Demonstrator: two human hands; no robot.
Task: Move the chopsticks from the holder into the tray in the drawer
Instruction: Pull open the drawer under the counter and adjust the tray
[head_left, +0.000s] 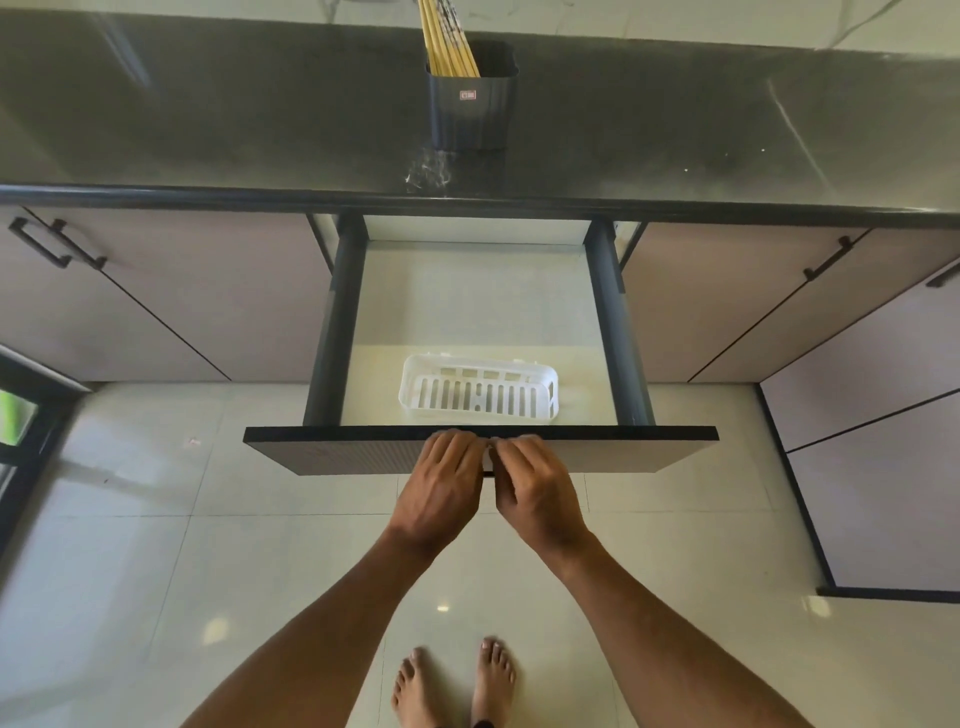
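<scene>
Both at the middle of the drawer front, left hand and right hand side by side, fingers curled over its top edge, touching each other. Just beyond the fingertips, inside the drawer, near its front: the tray. Well beyond the hands, on the countertop above the drawer: the holder, upright, chopsticks standing in it. Below the hands, on the floor: two bare feet.
</scene>
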